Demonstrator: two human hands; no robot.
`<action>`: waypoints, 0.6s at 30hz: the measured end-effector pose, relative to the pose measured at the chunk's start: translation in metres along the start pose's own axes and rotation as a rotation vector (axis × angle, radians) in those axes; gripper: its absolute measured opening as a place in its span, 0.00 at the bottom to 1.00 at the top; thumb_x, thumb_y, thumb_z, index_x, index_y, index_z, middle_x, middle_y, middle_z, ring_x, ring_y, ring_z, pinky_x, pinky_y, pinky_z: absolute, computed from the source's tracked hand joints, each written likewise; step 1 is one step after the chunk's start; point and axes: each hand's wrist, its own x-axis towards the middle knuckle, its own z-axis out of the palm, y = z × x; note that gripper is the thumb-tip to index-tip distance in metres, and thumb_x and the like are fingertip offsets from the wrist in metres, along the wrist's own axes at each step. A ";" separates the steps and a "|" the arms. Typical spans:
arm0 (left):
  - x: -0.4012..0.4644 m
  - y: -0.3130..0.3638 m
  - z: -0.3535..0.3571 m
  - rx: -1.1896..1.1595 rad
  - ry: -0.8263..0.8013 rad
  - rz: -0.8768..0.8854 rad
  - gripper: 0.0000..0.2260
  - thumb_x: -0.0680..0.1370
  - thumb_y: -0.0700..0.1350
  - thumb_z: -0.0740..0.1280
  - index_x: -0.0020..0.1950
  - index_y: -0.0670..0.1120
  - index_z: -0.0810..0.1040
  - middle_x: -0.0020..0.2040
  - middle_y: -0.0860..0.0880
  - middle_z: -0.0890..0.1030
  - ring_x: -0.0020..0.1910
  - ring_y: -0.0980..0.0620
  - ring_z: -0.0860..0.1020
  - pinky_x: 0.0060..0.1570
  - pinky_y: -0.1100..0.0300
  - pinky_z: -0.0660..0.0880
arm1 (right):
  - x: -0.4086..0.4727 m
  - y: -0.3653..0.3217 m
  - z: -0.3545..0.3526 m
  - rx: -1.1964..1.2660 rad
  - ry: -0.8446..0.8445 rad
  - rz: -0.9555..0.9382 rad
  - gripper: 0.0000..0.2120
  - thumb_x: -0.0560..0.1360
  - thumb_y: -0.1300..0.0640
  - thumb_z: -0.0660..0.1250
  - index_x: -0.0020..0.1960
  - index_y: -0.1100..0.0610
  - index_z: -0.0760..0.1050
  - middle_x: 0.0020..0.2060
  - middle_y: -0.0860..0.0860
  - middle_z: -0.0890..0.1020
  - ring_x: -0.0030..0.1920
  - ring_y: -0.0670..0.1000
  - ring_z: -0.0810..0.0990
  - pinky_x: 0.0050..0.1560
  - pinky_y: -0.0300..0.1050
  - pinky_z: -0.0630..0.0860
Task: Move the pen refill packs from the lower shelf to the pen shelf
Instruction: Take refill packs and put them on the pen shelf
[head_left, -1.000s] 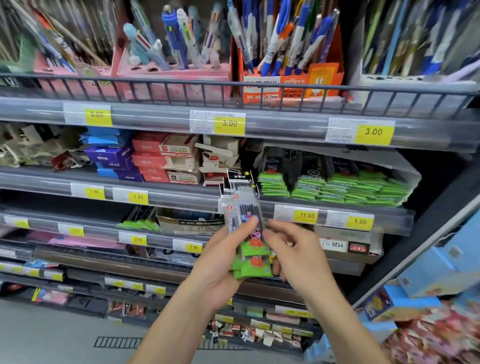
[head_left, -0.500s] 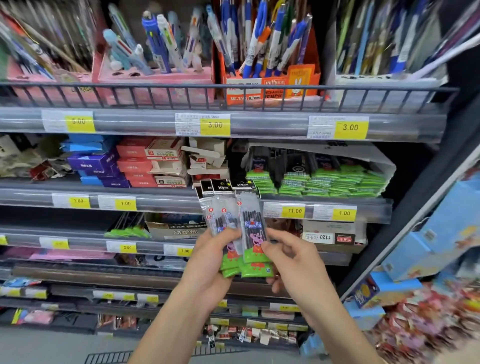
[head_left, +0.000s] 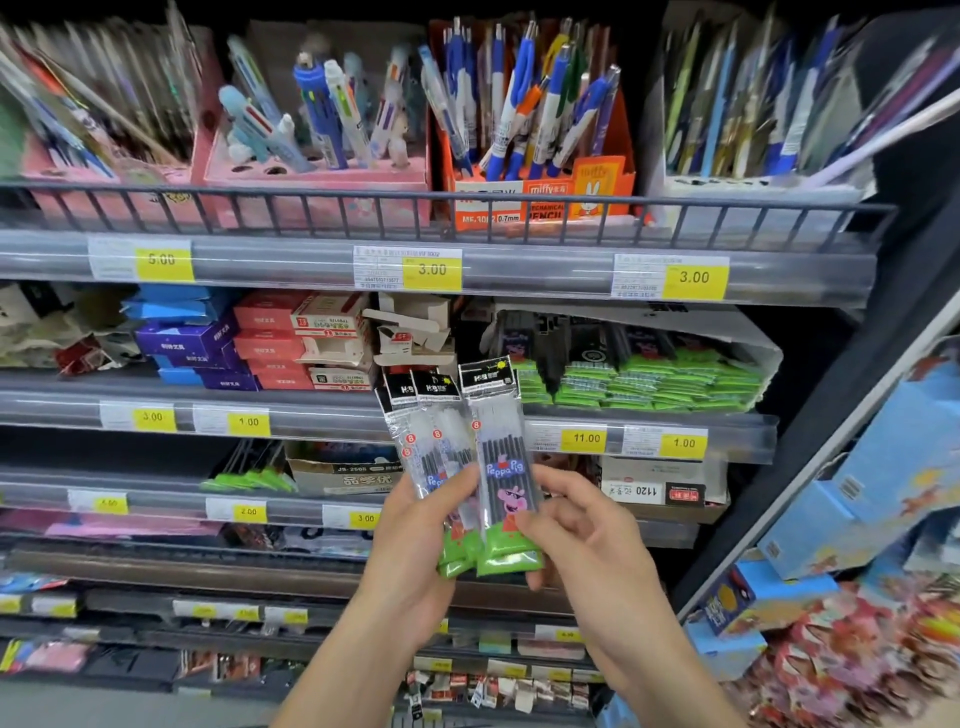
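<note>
In the head view I held the refill packs (head_left: 470, 467) upright in both hands: left hand (head_left: 415, 540) gripped the fanned bundle, right hand (head_left: 576, 540) pinched the front pack. The pen shelf (head_left: 467, 208) lay well above them.

The refill packs (head_left: 501, 467) you grip are clear with black tops, green bottoms and a pink cartoon pig. Just above your grip, price tags (head_left: 584, 439) are yellow; higher up, one pen box (head_left: 540, 200) is orange.
</note>
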 end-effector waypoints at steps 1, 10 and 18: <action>0.000 0.001 -0.001 -0.015 -0.002 -0.010 0.18 0.76 0.44 0.74 0.66 0.44 0.81 0.59 0.39 0.87 0.55 0.38 0.87 0.43 0.50 0.84 | 0.001 -0.003 0.000 0.041 0.013 -0.002 0.15 0.79 0.60 0.70 0.63 0.46 0.79 0.46 0.53 0.87 0.41 0.47 0.84 0.36 0.41 0.77; 0.002 0.007 -0.009 -0.118 0.043 -0.043 0.15 0.76 0.40 0.74 0.62 0.42 0.81 0.48 0.41 0.88 0.46 0.45 0.88 0.40 0.53 0.84 | 0.052 -0.049 -0.015 0.170 0.163 -0.016 0.12 0.78 0.63 0.69 0.40 0.54 0.87 0.37 0.49 0.86 0.30 0.47 0.75 0.30 0.42 0.71; 0.004 0.010 -0.009 -0.113 0.039 -0.063 0.11 0.79 0.38 0.72 0.62 0.41 0.81 0.47 0.41 0.88 0.44 0.46 0.88 0.39 0.54 0.84 | 0.119 -0.070 0.003 0.040 0.244 0.027 0.04 0.77 0.65 0.72 0.43 0.63 0.82 0.35 0.51 0.82 0.28 0.47 0.77 0.34 0.40 0.78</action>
